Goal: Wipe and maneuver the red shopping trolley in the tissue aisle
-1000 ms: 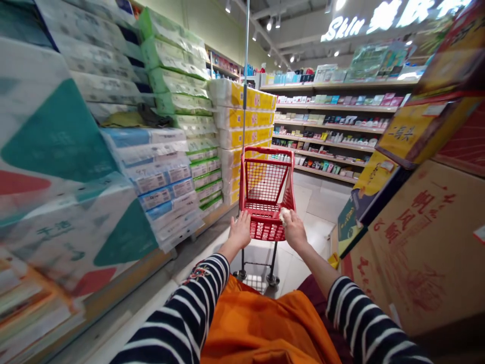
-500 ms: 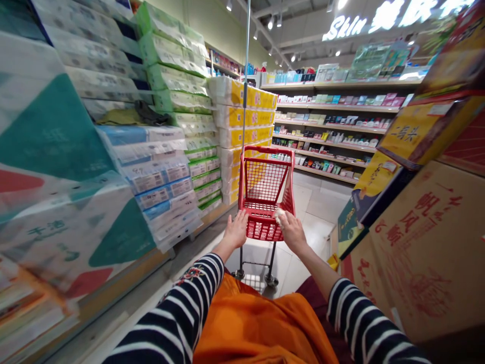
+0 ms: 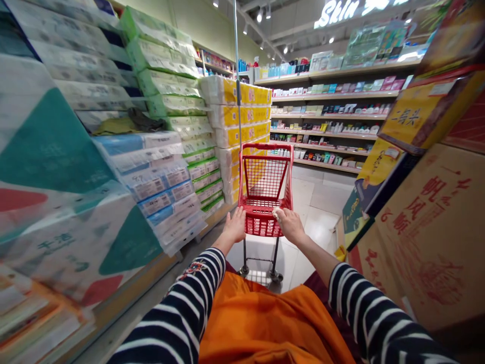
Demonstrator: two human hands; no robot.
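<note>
A small red wire shopping cart (image 3: 265,187) stands in the aisle right in front of me, and its basket looks empty. My left hand (image 3: 235,226) grips the near left edge of the cart, fingers curled over it. On the near right edge rests my right hand (image 3: 290,224), closed round the edge with a small white crumpled thing (image 3: 278,214) in its fingers. Both sleeves are striped dark and white, and an orange cloth (image 3: 261,323) lies low in front of me.
Stacked tissue and toilet paper packs (image 3: 159,167) line the left side. Yellow packs (image 3: 242,116) stand beyond the cart. Cardboard boxes (image 3: 428,222) crowd the right side. Shelves of small bottles and boxes (image 3: 333,126) cross the far end. A thin metal pole (image 3: 237,76) rises behind the cart.
The cart and both hands have moved forward along the aisle, and the view has shifted slightly right. Both hands keep their grip.
</note>
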